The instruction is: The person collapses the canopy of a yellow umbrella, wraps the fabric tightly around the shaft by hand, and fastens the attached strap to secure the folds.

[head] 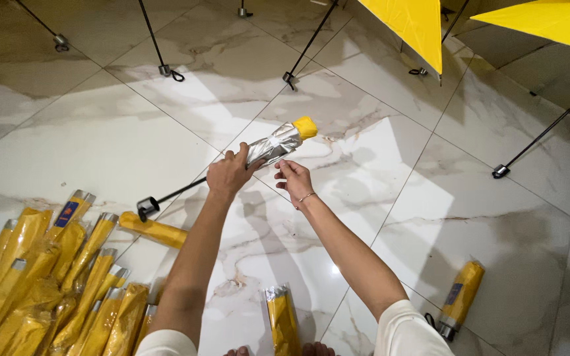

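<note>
Silver-sleeved umbrella (277, 143) (yellow tip) | left hand (229, 175) fingers grip it | right hand (293, 178) pinches sleeve

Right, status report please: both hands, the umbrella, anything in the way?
Left hand gripping folded silver-and-yellow umbrella. Right hand pinching its lower edge. Bagged yellow umbrellas piled left on floor; nothing blocking.

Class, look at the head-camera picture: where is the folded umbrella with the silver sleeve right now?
The folded umbrella is mid-frame, above the marble floor, gripped by the left hand, with the right hand at its lower end.
</note>
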